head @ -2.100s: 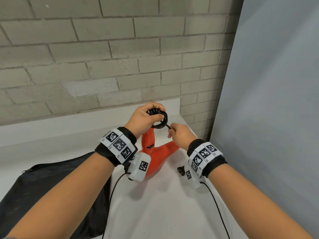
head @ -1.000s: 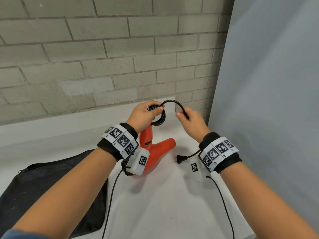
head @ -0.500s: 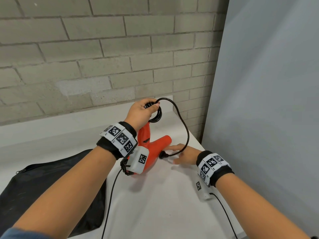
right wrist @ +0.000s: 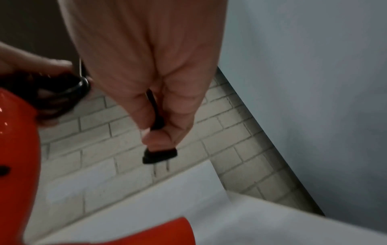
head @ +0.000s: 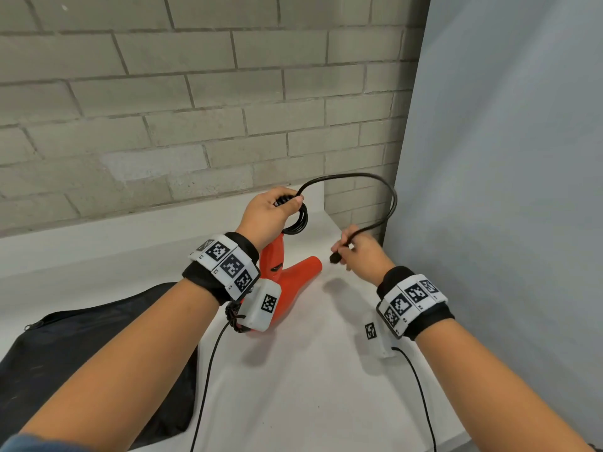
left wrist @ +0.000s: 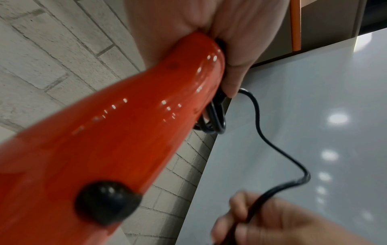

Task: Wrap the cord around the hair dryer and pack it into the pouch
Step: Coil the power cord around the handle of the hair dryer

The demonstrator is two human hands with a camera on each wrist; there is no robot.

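The place looks like a bare recording corner set up for demonstrations, not a lived-in home. A white table stands pushed against a painted grey brick wall, and a plain grey-blue panel rises at the table's right edge, meeting the brick wall at the corner behind it. The person's forearms over the table carry black wristbands with printed square markers and small white camera boxes with thin cables trailing toward the near edge of the table, which marks it as a data-collection setup.
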